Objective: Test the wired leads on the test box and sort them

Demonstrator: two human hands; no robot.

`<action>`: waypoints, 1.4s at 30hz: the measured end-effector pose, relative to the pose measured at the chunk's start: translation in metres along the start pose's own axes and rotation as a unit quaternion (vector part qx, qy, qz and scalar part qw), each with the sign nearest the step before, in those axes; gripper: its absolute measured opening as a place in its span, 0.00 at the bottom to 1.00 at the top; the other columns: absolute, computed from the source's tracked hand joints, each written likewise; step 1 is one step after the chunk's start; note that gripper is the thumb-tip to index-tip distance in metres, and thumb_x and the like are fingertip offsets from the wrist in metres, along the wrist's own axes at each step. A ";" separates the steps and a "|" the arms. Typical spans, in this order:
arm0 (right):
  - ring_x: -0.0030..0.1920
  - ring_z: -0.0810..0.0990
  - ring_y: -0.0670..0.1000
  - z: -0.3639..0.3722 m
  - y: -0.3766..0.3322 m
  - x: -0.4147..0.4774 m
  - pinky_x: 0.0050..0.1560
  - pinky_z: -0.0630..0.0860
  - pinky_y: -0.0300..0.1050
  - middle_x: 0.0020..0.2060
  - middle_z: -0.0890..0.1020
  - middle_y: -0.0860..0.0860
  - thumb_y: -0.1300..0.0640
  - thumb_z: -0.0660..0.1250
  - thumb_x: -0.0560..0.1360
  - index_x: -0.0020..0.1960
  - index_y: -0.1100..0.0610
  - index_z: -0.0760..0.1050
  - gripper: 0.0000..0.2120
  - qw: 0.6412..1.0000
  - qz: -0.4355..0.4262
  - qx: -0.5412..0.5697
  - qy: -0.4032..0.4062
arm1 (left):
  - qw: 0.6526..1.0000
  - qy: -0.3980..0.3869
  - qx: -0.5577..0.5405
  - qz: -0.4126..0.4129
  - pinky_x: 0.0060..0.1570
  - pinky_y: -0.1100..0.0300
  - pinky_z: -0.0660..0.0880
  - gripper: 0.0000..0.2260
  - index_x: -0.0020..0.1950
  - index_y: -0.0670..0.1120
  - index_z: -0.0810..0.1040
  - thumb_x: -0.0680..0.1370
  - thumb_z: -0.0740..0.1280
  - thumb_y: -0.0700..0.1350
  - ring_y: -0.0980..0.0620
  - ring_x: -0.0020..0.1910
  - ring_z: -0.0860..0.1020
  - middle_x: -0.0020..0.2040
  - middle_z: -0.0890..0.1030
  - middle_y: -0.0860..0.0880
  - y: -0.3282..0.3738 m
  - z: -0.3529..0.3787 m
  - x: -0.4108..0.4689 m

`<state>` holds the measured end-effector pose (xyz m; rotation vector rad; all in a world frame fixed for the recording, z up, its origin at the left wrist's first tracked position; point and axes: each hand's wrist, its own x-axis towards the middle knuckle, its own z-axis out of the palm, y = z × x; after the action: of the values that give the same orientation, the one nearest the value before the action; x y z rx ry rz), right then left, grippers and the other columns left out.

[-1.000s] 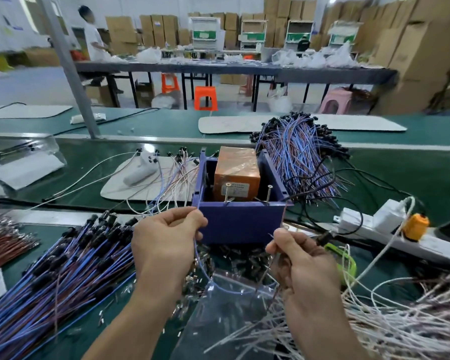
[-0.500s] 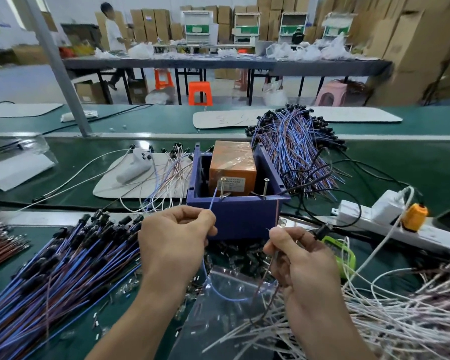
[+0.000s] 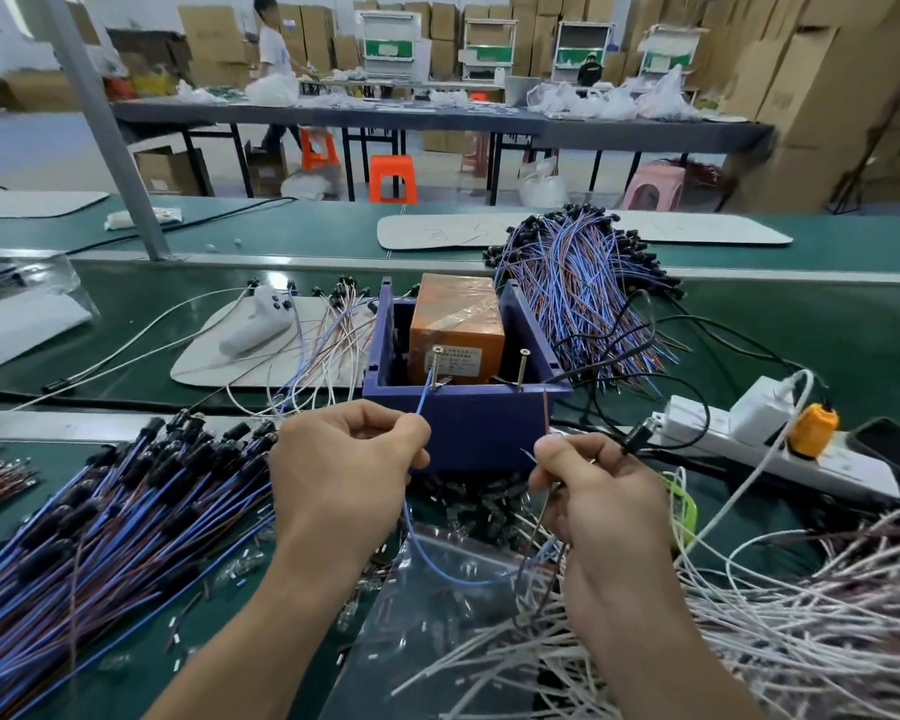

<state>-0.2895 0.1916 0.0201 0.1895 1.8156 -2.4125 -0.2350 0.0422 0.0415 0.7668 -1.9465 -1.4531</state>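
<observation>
Left hand (image 3: 349, 459): thumb and forefinger pinch a blue wire (image 3: 423, 394) just in front of the purple box (image 3: 468, 433). The wire's tip rises to the left screw (image 3: 437, 363) at the box's front rim. It looks to touch, but I cannot confirm contact.

Right hand (image 3: 601, 506): fingers curled, pinching a brown wire (image 3: 546, 413). The wire stands upright beside the box's front right corner, apart from the right screw (image 3: 523, 366).

I note 2 screws in all, both upright, with an orange block (image 3: 458, 324) sitting inside the box behind them.

Below the hands the blue wire sags in a loop over a clear bag (image 3: 427, 631) and runs under the right hand.

Surroundings on the green bench (image 3: 801, 330):
- pile of blue and brown leads (image 3: 100, 522) with black ends, left of the left hand
- second such pile (image 3: 583, 288) behind the box, to its right
- heap of white leads (image 3: 801, 615) at lower right
- white power strip (image 3: 749, 449) right of the box, carrying an orange plug (image 3: 811, 428)
- white mat (image 3: 214, 366) left of the box, with a few loose leads lying on it
</observation>
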 end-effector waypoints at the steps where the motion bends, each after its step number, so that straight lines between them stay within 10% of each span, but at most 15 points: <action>1: 0.28 0.71 0.48 0.000 -0.001 0.000 0.36 0.69 0.45 0.27 0.80 0.53 0.64 0.72 0.77 0.32 0.53 0.80 0.16 1.000 0.002 0.001 0.003 | 1.000 -0.002 -0.002 0.000 0.21 0.70 0.66 0.11 0.31 0.58 0.85 0.70 0.74 0.43 0.62 0.19 0.71 0.28 0.83 0.55 0.000 0.000 -0.001; 17: 0.22 0.64 0.46 0.003 -0.006 0.011 0.22 0.63 0.36 0.24 0.77 0.50 0.63 0.74 0.75 0.34 0.55 0.78 0.12 0.999 -0.004 -0.040 0.027 | 0.999 -0.036 0.004 -0.005 0.26 0.68 0.72 0.11 0.33 0.58 0.86 0.71 0.74 0.43 0.58 0.25 0.78 0.29 0.84 0.53 -0.001 0.001 0.000; 42: 0.31 0.72 0.50 0.007 -0.017 0.014 0.39 0.68 0.46 0.24 0.77 0.50 0.64 0.73 0.75 0.31 0.53 0.73 0.17 0.999 0.008 -0.012 0.030 | 1.000 -0.013 -0.023 0.003 0.22 0.70 0.66 0.12 0.34 0.55 0.84 0.72 0.72 0.39 0.59 0.21 0.74 0.26 0.82 0.50 -0.005 0.008 -0.006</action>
<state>-0.3062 0.1891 0.0357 0.2760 1.8601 -2.3989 -0.2364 0.0511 0.0343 0.7245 -1.9249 -1.5063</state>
